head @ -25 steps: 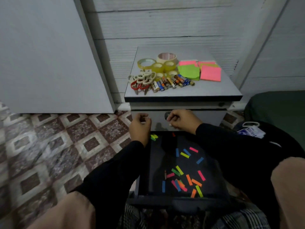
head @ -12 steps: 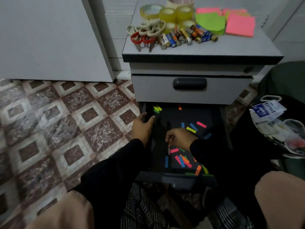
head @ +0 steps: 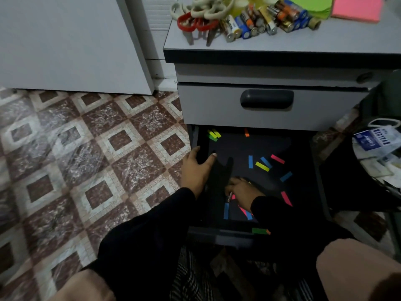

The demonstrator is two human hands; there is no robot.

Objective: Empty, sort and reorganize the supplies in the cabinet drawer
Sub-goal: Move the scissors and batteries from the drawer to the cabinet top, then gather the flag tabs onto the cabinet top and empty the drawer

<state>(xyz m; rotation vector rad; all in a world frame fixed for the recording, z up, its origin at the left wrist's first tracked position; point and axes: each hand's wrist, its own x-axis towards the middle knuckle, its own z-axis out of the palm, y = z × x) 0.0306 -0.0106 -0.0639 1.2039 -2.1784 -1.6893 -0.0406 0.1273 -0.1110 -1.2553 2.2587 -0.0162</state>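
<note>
Drawer [head: 196, 135] is standing pulled out under the closed upper one; its dark floor is carrying scattered coloured tabs [head: 262, 166]. Left hand [head: 196, 170] is resting on the drawer's left wall, fingers straight and spread, gripping nothing. Right hand [head: 244, 192] is lying low inside the drawer, fingers curled around a thin pale sliver at its 7 o'clock edge; what the sliver is cannot be told. Key relation: the loose group of four tabs is lying at roughly 1 o'clock from the right hand, near but apart, their long axes running every way, the yellow one pointing about 10 to 4. The right hand is clearly nearer them than the left. Count of tabs showing: about fifteen, four of them at 1 o'clock, one blue at 2, one pink at 3, a few blue and pink at 6 partly under the wrist, green and orange at the front lip, a yellow-green cluster and one orange at the back. On the cabinet top [head: 325, 42]: scissors [head: 199, 20], several pairs overlapping; batteries [head: 260, 20], roughly a dozen; green and pink note pads.
</note>
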